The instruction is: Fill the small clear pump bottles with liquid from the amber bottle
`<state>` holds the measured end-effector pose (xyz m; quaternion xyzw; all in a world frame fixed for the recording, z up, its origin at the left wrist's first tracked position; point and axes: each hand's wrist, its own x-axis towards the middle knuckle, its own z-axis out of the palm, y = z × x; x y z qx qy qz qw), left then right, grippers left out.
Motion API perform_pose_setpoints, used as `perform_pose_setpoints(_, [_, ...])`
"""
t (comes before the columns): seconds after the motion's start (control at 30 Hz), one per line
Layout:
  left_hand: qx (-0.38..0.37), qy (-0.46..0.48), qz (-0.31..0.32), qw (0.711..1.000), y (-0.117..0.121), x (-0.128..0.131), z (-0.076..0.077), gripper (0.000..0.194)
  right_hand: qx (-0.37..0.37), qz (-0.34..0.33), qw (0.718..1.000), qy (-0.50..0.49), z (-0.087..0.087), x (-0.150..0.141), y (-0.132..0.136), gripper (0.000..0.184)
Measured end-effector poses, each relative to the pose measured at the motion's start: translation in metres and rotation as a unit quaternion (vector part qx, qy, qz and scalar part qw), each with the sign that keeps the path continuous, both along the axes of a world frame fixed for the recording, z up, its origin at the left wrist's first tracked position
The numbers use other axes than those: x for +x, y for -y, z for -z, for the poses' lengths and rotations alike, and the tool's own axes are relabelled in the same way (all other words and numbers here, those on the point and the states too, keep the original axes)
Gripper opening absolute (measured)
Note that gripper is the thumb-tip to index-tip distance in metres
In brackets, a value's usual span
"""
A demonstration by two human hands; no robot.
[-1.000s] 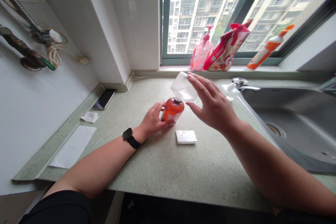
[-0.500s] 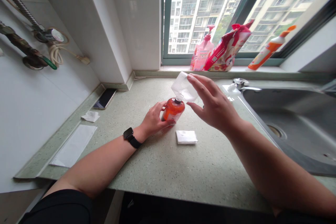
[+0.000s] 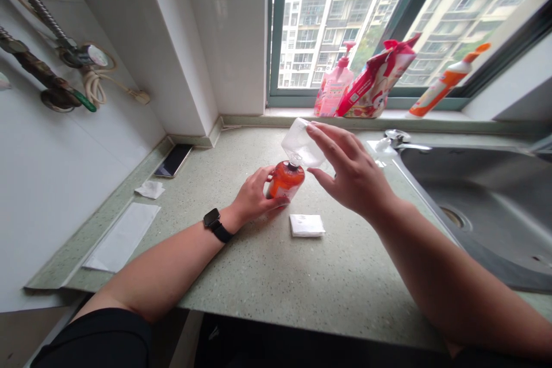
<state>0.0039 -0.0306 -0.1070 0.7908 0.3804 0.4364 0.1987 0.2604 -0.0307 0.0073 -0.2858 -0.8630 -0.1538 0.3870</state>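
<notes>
An orange-red bottle (image 3: 286,179) with a dark neck and a pale label stands upright on the counter. My left hand (image 3: 257,192) is wrapped round its left side, thumb across the front. Above it, my right hand (image 3: 345,164) grips a clear, colourless bottle (image 3: 301,142) tilted nearly upside down, its neck meeting the orange bottle's mouth. Whether liquid runs between the two cannot be made out. A folded white tissue (image 3: 307,225) lies on the counter just in front of the orange bottle.
A phone (image 3: 173,160), a crumpled tissue (image 3: 150,189) and a flat white sheet (image 3: 122,237) lie along the left wall. The steel sink (image 3: 483,184) with its faucet (image 3: 407,141) is at right. A pink pump bottle (image 3: 334,89), red bag (image 3: 375,83) and orange bottle (image 3: 444,86) line the windowsill.
The view has shifted very slightly. Both hands and both bottles keep the same positions, with the clear bottle still inverted over the orange one.
</notes>
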Motion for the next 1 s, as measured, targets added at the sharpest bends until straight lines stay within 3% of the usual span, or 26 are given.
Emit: perform_pose_setpoints(1.0, [-0.025, 0.015, 0.005, 1.000, 0.001, 0.002, 0.001, 0.082, -0.006, -0.026, 1.000, 0.000, 0.000, -0.011, 0.005, 0.093])
